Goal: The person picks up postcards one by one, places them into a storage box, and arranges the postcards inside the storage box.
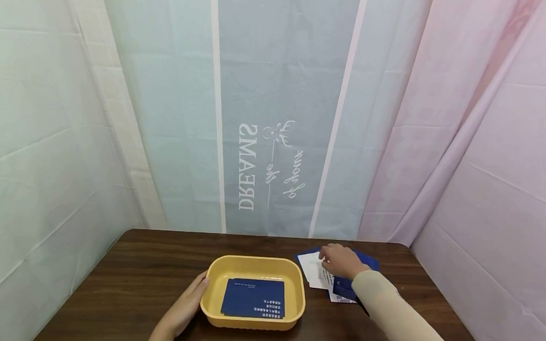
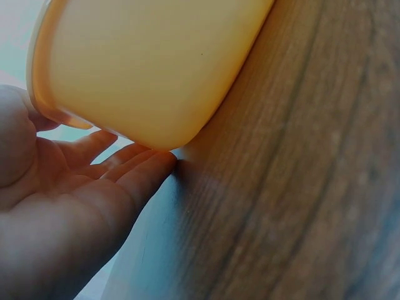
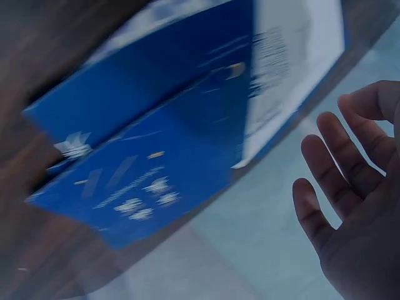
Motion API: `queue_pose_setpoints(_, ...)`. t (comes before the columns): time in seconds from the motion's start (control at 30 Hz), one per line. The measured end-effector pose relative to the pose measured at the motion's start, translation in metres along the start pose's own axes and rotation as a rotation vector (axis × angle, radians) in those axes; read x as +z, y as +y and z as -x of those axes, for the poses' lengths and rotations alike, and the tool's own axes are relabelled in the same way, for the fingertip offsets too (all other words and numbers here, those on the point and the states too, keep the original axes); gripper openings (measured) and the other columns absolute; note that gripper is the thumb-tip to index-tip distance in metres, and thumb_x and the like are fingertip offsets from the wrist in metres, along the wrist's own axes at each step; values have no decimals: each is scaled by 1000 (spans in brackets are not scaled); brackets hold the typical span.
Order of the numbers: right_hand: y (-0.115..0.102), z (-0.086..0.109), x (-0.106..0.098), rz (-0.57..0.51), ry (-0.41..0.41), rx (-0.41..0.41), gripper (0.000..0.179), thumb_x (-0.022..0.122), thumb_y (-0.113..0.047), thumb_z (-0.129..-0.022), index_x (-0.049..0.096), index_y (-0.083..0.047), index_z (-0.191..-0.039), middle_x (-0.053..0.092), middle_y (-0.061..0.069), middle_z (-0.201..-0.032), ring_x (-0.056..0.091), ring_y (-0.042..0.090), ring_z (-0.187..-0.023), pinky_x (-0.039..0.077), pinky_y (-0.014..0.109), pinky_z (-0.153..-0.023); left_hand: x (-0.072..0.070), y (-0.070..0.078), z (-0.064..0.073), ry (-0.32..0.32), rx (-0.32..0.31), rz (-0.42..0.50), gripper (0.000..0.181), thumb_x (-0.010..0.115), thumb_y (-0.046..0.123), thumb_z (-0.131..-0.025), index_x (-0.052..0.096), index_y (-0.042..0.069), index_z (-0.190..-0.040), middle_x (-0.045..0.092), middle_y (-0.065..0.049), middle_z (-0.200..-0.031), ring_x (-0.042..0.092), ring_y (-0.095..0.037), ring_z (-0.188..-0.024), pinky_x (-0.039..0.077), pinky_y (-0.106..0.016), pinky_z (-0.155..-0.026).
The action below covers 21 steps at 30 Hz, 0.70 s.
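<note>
A yellow plastic basin [image 1: 251,323] stands on the table. My left hand [image 1: 186,301] holds its left side, the thumb at the rim and the fingers along the outer wall [image 2: 150,75]. Inside the basin lies a dark blue card [image 1: 254,297] with white print. At the right, my right hand [image 1: 339,261] is over a spread of blue and white cards. In the right wrist view its fingers [image 3: 337,150] are loosely bent, with nothing between them. Blue cards [image 3: 162,169] overlap a white printed card [image 3: 290,69] beside the hand.
The brown wood-grain table [image 1: 126,286] runs back to a hanging cloth [image 1: 276,89] with mirrored lettering. Pale cloth [image 1: 41,130] hangs on the left and more cloth [image 1: 501,175] on the right. The scattered cards lie to the right of the basin.
</note>
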State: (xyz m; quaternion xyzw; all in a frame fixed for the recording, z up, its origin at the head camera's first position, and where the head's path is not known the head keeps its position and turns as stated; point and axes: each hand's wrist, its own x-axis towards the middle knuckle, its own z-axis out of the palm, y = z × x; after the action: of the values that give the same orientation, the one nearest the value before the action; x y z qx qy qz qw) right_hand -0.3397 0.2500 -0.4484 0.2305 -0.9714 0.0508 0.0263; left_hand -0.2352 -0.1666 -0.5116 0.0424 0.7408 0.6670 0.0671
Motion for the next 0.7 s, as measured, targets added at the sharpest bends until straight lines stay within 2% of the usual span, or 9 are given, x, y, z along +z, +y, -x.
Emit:
queue_pose_setpoints(0.13,18,9,8,27,14,71,10,66,-12,-90,71,-11,-99,62,1,-89,60,21,-84,55,43,-76,0,0,0,-4,-2,-5,68,39,43,-109,22,-5,-155,23,-31,-158,29,-43,-142,30,-59,-113)
queue_pose_setpoints(0.43,45,27,12,36,42,149,13,69,-13,-86,72,-10,-98,64,5,-92,59,23,-83,55,50,-79,0,0,0,-7,-3,-3,69,38,43,-109,22,-5,-155,22,-32,-158,27,-44,-143,28,-60,-113)
queue_pose_setpoints(0.6,61,37,13,1,21,206,19,69,-16,-88,74,-6,-103,66,9,-98,63,32,-94,51,60,-83,0,-1,0,-3,1,7,67,39,42,-109,23,-4,-155,23,-31,-158,29,-43,-143,29,-58,-113)
queue_pose_setpoints(0.7,71,42,13,-60,-7,276,25,70,-20,-90,73,-2,-107,67,13,-100,64,33,-95,51,61,-85,-1,-2,0,-4,-3,0,69,39,44,-108,22,-4,-155,23,-31,-158,30,-44,-142,32,-58,-112)
